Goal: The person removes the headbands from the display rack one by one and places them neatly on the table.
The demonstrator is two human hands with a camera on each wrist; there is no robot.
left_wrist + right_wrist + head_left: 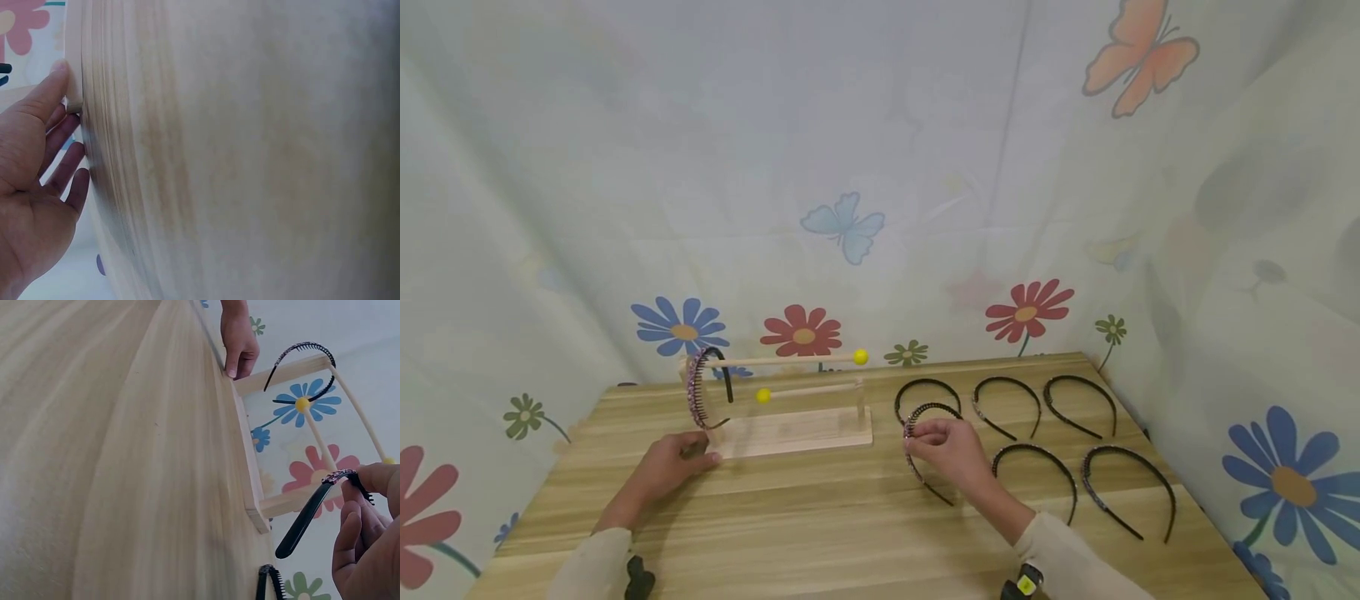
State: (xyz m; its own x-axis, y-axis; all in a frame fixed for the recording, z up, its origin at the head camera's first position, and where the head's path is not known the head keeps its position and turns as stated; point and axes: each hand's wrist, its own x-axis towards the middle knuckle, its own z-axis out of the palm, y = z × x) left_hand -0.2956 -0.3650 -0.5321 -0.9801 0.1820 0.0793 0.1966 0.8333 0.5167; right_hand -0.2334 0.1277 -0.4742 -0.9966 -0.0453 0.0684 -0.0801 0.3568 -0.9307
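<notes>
My right hand pinches a black toothed headband by its glittery band, between thumb and fingers. In the head view its lower arm hangs down over the table, in front of another headband. At the left, my left hand holds the end of a pale wooden rack, thumb along its base and fingertips at the end corner. A headband with purple stones hangs on the rack's upper rod, at its left end. The lower rod is bare.
Several black headbands lie at the right of the wooden table, among them one at the back right and one at the front right. Yellow balls cap the upper rod and lower rod. A flowered cloth stands behind.
</notes>
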